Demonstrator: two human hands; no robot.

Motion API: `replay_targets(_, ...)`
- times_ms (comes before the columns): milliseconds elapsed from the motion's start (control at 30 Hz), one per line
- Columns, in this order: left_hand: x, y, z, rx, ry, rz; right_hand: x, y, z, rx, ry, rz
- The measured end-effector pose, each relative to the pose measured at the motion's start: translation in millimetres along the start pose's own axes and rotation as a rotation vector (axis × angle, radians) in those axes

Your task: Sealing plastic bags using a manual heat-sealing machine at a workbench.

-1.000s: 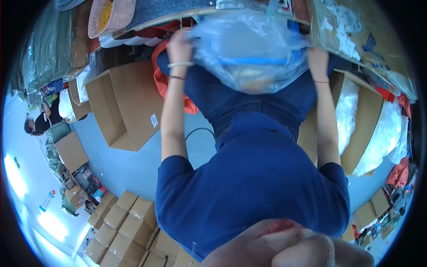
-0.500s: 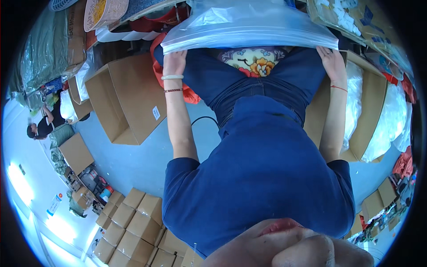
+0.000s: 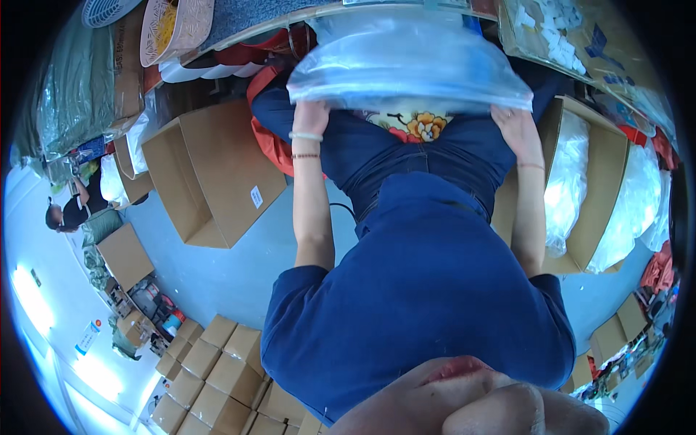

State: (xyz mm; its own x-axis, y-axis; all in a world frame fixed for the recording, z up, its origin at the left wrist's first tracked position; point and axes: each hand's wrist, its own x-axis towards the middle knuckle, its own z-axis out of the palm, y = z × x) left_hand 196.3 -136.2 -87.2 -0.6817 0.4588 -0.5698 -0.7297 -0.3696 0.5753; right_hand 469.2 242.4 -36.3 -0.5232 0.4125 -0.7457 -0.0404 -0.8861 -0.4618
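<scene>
A wide clear plastic bag sheaf (image 3: 413,69), apparently several bags in layers, bows upward between my hands over my lap. My left hand (image 3: 312,119) holds its left near corner, and my right hand (image 3: 518,132) has the right near corner. Most of my fingers are hidden under or behind the plastic. The near edge is thick, whitish and a little blurred. Below it, a flowered cushion (image 3: 417,127) shows between my thighs.
The table edge (image 3: 246,32) runs just beyond the bags, with a pink basket (image 3: 190,32) on it. An open carton (image 3: 217,174) stands at my left; another carton (image 3: 605,181) with clear plastic is at my right. Stacked boxes (image 3: 232,373) lie behind me.
My hands have come closer together and nearer to my body, drawing the plastic bags away from the table. The sheaf now bulges up in the middle, where it lay flatter before.
</scene>
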Motion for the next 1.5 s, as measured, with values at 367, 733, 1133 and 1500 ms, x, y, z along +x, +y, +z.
replay_targets(367,118,-19,-32,0.121,0.237,-0.165,134,-7,-17,-0.693,-0.092,0.002)
replay_targets(733,219,73,-1,1.66,0.325,0.835,182,-82,93,-1.757,0.391,-1.249)
replay_targets(1133,196,101,32,2.336,0.178,-0.043,174,-97,141,-1.845,0.255,-1.33)
replay_targets(1500,204,96,10,2.339,0.06,0.066,200,-99,134,-1.83,0.274,-1.397)
